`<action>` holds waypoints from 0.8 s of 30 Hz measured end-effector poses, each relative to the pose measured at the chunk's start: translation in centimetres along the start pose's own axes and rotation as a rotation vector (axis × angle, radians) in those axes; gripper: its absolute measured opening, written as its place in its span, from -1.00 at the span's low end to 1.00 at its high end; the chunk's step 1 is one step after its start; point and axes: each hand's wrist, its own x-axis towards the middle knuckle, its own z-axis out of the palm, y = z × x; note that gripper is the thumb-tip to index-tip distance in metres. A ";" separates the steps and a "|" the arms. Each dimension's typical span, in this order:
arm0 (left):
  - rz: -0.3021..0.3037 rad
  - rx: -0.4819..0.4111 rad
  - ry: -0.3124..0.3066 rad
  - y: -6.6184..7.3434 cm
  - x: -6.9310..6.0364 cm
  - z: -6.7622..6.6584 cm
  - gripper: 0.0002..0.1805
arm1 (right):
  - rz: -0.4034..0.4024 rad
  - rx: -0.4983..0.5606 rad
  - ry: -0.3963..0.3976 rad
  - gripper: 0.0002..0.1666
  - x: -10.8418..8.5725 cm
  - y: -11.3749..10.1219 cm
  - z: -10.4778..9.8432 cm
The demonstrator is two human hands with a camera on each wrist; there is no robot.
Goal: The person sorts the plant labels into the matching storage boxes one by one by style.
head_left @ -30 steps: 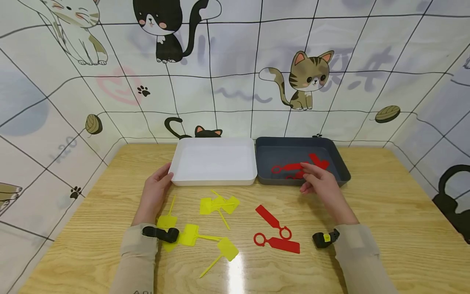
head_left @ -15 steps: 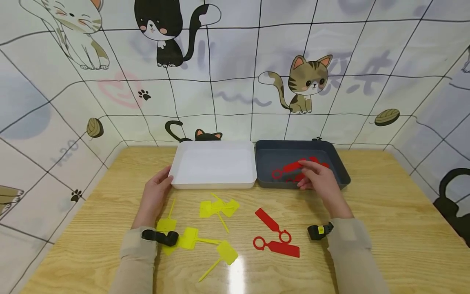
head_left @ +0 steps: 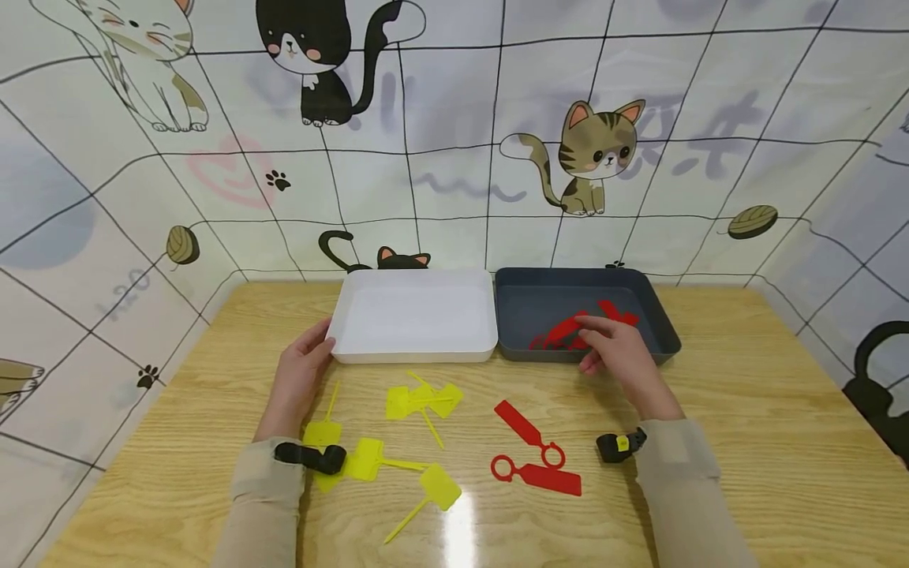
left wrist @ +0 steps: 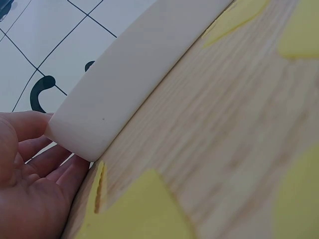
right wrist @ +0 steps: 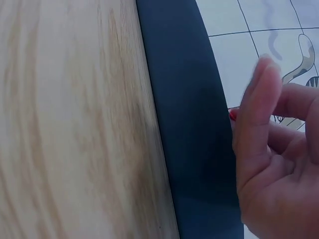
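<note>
My left hand [head_left: 301, 371] rests at the left side of a white tray [head_left: 415, 353], thumb by the front corner. In the left wrist view, the fingers lie along the tray's end wall. My right hand [head_left: 621, 355] reaches over the front wall of a dark grey tray [head_left: 660, 315]. Its thumb and forefinger pinch the end of a red ring-loop tag [head_left: 564, 327] inside that tray; the grip is partly hidden. More red tags [head_left: 626, 317] lie beside it. In the right wrist view, only a speck of red shows past the thumb.
Several yellow T-shaped plant labels [head_left: 440, 487] lie left of centre on the wooden table [head_left: 767, 394]. Two red ring tags [head_left: 550, 479] lie right of centre. The trays stand side by side against a cat-patterned cloth backdrop [head_left: 454, 118].
The red tag at my right fingertips has tilted and turned, its ring end shifting slightly toward the tray's front. My left hand stays at the white tray.
</note>
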 end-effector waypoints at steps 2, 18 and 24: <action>0.005 -0.001 -0.003 0.0 0.0 0.1 -0.47 | 0.006 -0.004 -0.026 -0.48 -0.1 0.1 -0.1; -0.006 0.001 0.000 0.1 0.1 0.1 -0.47 | 0.041 -0.053 -0.137 -0.48 0.3 0.6 0.4; -0.002 -0.003 0.006 -0.1 0.0 0.0 -0.47 | 0.064 -0.089 -0.153 -0.45 0.4 0.6 0.6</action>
